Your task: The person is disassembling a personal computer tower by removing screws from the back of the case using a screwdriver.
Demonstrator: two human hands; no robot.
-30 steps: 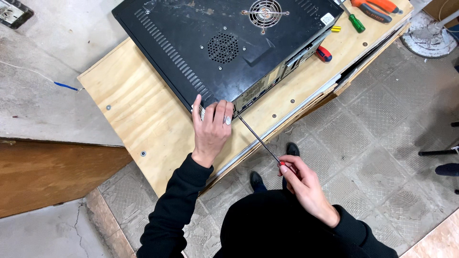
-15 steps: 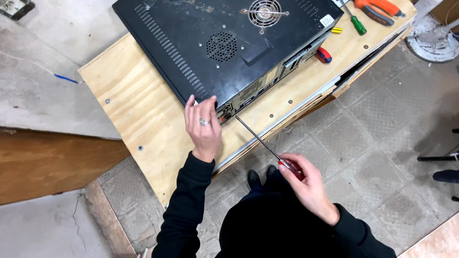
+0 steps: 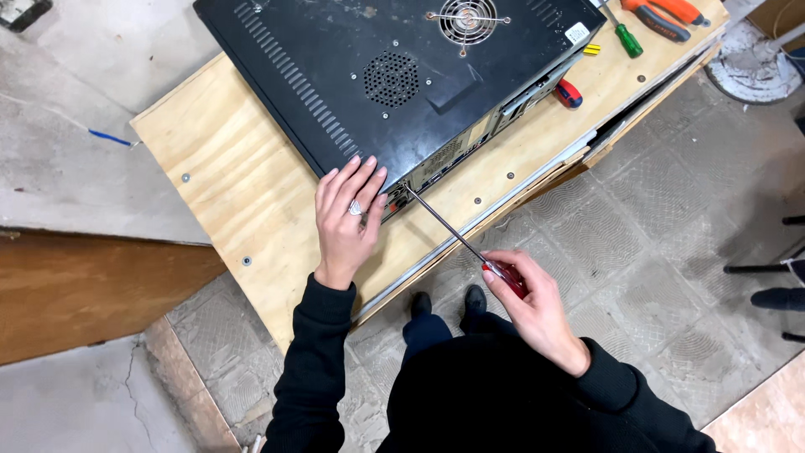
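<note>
Grey patterned floor tiles [image 3: 671,218] surround a plywood table [image 3: 243,176], which sits skewed in the head view. On the table lies a black computer case [image 3: 394,75], side panel up, with a round vent grille and a wire fan guard on top; it fills the table from centre toward 12 o'clock. Left hand [image 3: 345,220] rests flat, fingers spread, palm down on the case's near corner at 6 o'clock of the case, gripping nothing. Right hand [image 3: 537,306] is clamped around the red handle of a long screwdriver [image 3: 457,239], off the table edge at about 4 o'clock from the left hand. Shaft runs up toward 10 o'clock; tip meets the case's rear panel just beside the left fingertips. At the table's 1 o'clock end: a green-handled screwdriver [image 3: 627,39], orange-handled pliers [image 3: 667,15], and a small red-and-blue tool [image 3: 568,92] beside the case.
</note>
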